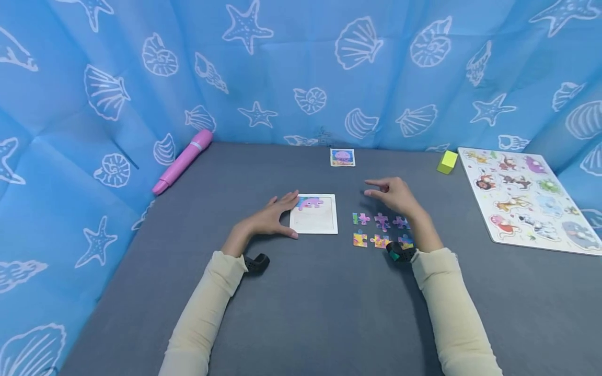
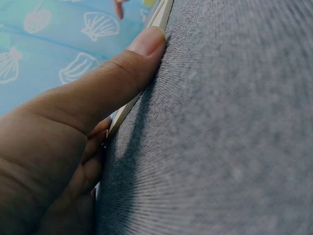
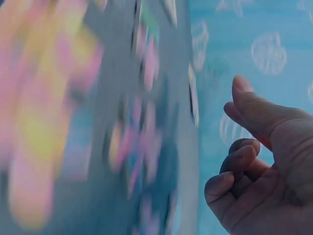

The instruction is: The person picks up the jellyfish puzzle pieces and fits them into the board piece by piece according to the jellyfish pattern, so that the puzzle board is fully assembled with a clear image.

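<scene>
A square white puzzle tray (image 1: 314, 223) lies on the grey table, with joined pink and blue jigsaw pieces (image 1: 310, 202) along the upper left of its recess. My left hand (image 1: 270, 216) holds the tray at its left side, thumb at the near corner and index finger at the far corner. In the left wrist view the thumb (image 2: 146, 44) presses against the tray's pale edge. Nothing is held by my right hand (image 1: 392, 196), which hovers beyond the loose jigsaw pieces (image 1: 382, 222); its thumb and index finger are apart, the other fingers curled. Several pieces lie in two rows.
At the back stands a small picture card (image 1: 342, 157) showing a pink sea creature. A yellow-green block (image 1: 447, 162) sits beside a large animal puzzle board (image 1: 498, 209) on the right. A pink pen-shaped object (image 1: 182, 163) lies by the blue shell-print curtain (image 1: 282, 68).
</scene>
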The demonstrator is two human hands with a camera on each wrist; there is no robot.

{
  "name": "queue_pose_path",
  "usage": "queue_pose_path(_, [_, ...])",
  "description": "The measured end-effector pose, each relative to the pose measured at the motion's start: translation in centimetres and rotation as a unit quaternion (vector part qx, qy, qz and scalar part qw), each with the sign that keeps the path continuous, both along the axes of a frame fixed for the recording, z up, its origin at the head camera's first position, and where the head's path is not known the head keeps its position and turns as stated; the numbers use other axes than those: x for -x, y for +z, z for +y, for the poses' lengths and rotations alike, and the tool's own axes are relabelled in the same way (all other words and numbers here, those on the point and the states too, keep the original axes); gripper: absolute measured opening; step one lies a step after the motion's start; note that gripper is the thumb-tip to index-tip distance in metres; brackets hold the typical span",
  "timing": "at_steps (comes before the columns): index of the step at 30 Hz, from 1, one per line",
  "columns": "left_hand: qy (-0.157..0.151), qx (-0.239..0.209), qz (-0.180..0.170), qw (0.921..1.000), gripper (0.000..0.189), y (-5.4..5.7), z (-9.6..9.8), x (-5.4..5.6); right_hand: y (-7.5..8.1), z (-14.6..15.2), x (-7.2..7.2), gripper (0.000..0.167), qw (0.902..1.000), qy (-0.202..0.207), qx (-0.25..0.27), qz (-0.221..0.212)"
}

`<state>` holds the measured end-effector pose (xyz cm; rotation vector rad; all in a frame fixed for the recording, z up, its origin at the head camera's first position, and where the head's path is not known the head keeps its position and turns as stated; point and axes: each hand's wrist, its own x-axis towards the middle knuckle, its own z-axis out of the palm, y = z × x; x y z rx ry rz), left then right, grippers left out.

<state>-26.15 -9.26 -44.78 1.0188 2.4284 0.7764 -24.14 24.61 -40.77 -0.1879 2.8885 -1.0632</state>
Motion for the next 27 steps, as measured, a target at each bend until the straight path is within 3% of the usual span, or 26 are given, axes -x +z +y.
queue_pose_path(7, [0.001,0.004,0.0,1.0,0.102,0.1,-0.2,0.0,-1.3,5.3,-1.7,0.044,0.9988,-0.046,-0.009,-0.01])
queue_pose_path(12, [0.002,0.009,0.0,1.0,0.102,0.1,-0.1,-0.1,-2.0,7.5,-2.4,0.037,0.9996,-0.026,-0.009,-0.002])
queue_pose_path(19, [0.002,0.008,0.004,1.0,0.102,0.0,0.0,-0.1,-2.3,8.7,-2.1,0.036,0.9994,0.009,-0.023,-0.024])
queue_pose_path(27, [-0.002,-0.011,0.001,0.9999,0.103,0.0,0.0,0.0,-2.1,8.5,-1.6,0.037,0.9984,0.0,-0.037,-0.044])
